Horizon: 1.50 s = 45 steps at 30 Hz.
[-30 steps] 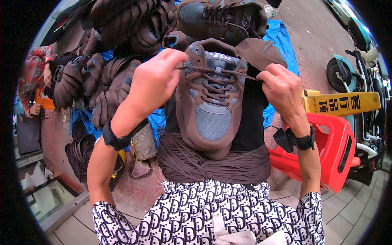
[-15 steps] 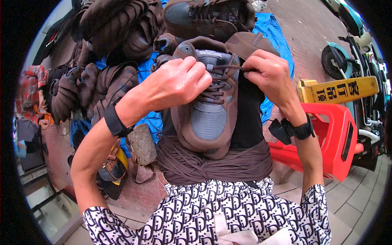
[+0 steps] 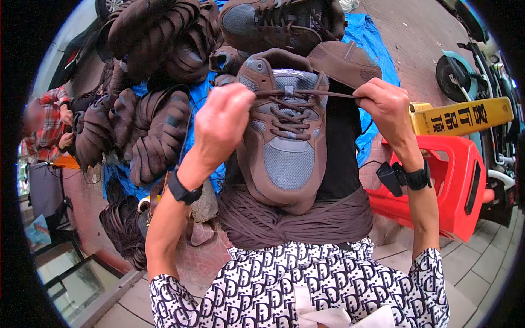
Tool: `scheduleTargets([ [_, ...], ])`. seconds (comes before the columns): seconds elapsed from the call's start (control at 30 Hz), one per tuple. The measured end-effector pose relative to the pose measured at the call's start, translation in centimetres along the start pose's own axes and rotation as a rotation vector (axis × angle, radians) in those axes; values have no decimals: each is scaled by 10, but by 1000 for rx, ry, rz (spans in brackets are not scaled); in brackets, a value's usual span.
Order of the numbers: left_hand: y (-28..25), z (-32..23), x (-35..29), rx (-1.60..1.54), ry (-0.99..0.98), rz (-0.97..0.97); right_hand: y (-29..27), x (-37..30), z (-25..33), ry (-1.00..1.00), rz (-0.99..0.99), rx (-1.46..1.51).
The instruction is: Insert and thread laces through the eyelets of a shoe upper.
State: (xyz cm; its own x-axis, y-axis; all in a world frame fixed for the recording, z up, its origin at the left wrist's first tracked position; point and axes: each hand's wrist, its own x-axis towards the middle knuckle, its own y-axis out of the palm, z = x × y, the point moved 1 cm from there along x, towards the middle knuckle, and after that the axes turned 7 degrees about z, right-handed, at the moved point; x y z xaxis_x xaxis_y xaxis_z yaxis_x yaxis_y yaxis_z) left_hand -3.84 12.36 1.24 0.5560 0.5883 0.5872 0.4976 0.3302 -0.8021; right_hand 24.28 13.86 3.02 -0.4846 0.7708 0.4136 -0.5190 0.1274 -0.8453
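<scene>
A brown and grey sneaker (image 3: 287, 158) lies on my lap, its toe toward me. Its brown shoelace (image 3: 287, 117) is threaded through several eyelets. My right hand (image 3: 384, 109) pinches one lace end, drawn taut to the right of the tongue. On the other side my left hand (image 3: 219, 117), smeared by motion, is closed at the lace's left part; its fingertips are partly hidden. A thick bundle of loose brown laces (image 3: 292, 216) is spread across my thighs, just below the toe.
Beyond the sneaker sits another laced sneaker (image 3: 281, 24). Piles of brown shoe uppers (image 3: 158, 131) lie on a blue tarp (image 3: 372, 60) at left. At right are a red plastic stool (image 3: 443, 197), a yellow box (image 3: 462, 116) and parked scooters. Another person (image 3: 49, 123) sits far left.
My left hand has moved left, away from the tongue, and my right hand slightly right. The lace between them is now stretched straight across the top of the sneaker.
</scene>
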Motion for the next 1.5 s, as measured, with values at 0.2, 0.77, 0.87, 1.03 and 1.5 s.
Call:
scheduleTargets([
  [0.2,-16,-3,-5,160,-165,203,-13,2,10,-149,-39,-323],
  [0.77,-20,16,29,-1850,-742,-310,-16,-38,-48,57,-379,1982],
  [0.87,-29,21,29,-1255,-739,-112,-24,-53,-58,51,-397,2017],
  [1.03,-16,11,20,197,-89,148,-31,-60,-55,78,-385,2004],
  [1.5,-20,-7,34,-1062,-646,54,-28,-77,-79,194,-404,2036],
])
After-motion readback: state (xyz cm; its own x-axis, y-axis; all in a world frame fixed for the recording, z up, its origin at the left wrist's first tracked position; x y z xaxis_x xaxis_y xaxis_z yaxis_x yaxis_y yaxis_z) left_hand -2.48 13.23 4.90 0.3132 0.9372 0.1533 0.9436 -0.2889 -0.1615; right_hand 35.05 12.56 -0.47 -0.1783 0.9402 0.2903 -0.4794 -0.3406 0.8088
